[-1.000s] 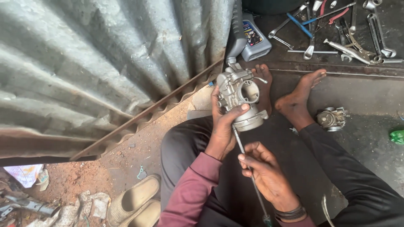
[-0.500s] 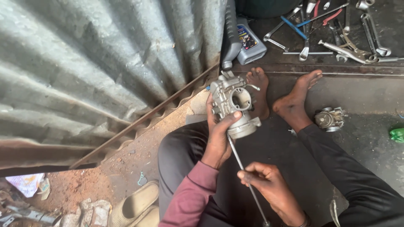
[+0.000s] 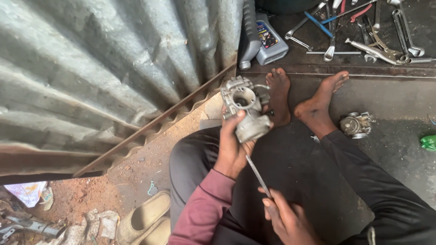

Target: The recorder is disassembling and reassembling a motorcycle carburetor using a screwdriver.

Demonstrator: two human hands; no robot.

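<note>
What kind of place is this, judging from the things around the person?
Probably a small roadside or backyard repair workshop for engines. Spanners and other hand tools lie loose on the dark floor, a corrugated metal sheet serves as a wall, and the left hand holds a metal carburettor.

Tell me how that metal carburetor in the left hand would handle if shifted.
The carburetor looks like solid cast metal, so probably stiff and heavy for its size. Its lumpy, uneven body likely resists rolling. The left hand grips it alone, so it seems manageable.
</note>
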